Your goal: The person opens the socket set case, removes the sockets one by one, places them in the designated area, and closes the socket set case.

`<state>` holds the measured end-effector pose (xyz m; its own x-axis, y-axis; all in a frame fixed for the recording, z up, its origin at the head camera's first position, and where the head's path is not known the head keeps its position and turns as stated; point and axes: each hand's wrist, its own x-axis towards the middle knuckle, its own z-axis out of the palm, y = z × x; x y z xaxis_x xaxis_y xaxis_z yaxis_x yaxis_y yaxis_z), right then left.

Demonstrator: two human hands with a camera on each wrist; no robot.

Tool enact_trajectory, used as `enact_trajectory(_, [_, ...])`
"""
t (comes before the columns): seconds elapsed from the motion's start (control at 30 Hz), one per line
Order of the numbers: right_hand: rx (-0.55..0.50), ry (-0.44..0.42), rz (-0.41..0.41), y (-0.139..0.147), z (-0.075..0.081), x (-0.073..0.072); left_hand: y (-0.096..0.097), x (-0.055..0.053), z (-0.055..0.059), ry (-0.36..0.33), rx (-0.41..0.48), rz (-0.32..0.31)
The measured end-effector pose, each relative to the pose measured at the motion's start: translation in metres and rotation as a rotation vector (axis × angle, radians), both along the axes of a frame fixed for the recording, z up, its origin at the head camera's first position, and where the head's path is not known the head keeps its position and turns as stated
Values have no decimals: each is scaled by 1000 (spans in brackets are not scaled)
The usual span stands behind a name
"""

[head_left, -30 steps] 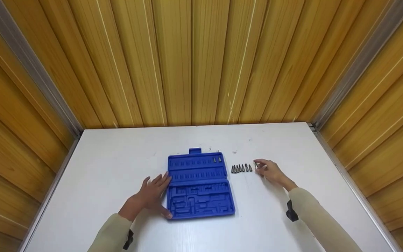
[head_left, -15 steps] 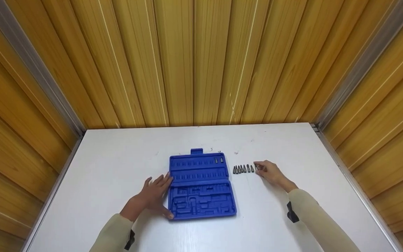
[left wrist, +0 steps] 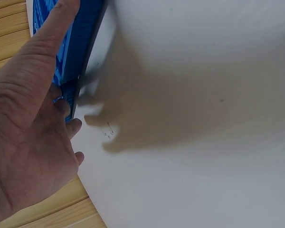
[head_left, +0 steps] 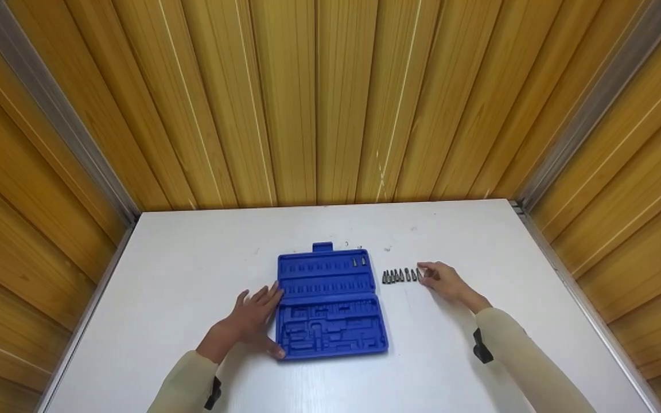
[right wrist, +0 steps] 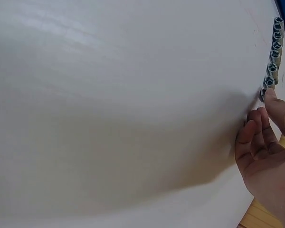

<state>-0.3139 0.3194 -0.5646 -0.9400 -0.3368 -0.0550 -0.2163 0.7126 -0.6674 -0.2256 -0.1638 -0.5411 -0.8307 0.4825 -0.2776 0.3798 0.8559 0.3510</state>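
A blue plastic tool case (head_left: 327, 298) lies unfolded on the table, with many moulded slots. Two small metal sockets (head_left: 363, 261) sit in its upper right corner. My left hand (head_left: 244, 324) rests along the case's left side, fingers spread, thumb on the lower left corner. To the right of the case stands a row of small metal sockets (head_left: 393, 276), their hollow ends visible in the right wrist view. My right hand (head_left: 445, 283) pinches the socket (right wrist: 263, 93) at the row's right end between thumb and fingers; it is partly hidden.
The white table (head_left: 193, 252) carries the case and sockets. Behind it rises a wood-patterned corrugated wall (head_left: 307, 115), with similar walls at both sides. A latch tab (head_left: 322, 247) sticks out from the case's far edge. Small dark marks (head_left: 388, 249) dot the tabletop.
My right hand has brought the pinched socket left to the end of the row, where a gap was before. The left hand stays at the case.
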Motion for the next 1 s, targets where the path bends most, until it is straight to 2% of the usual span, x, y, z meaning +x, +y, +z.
enact_trajectory(0.3, [-56, -15, 87, 1, 10, -7, -1, 0, 0, 10, 2, 6])
enact_trajectory(0.43, [-80, -52, 83, -6, 15, -13, -1, 2, -1, 3, 8, 7])
enact_trajectory(0.53, [-85, -67, 88, -17, 19, -17, -1, 3, -1, 1, 17, 5])
enact_trajectory(0.77, [-104, -17, 193, -51, 26, -24, -1, 4, 2, 18, 5, -6])
enact_trajectory(1.0, [-103, -2, 229, -91, 31, -30, 0, 2, 3, 41, -10, -20])
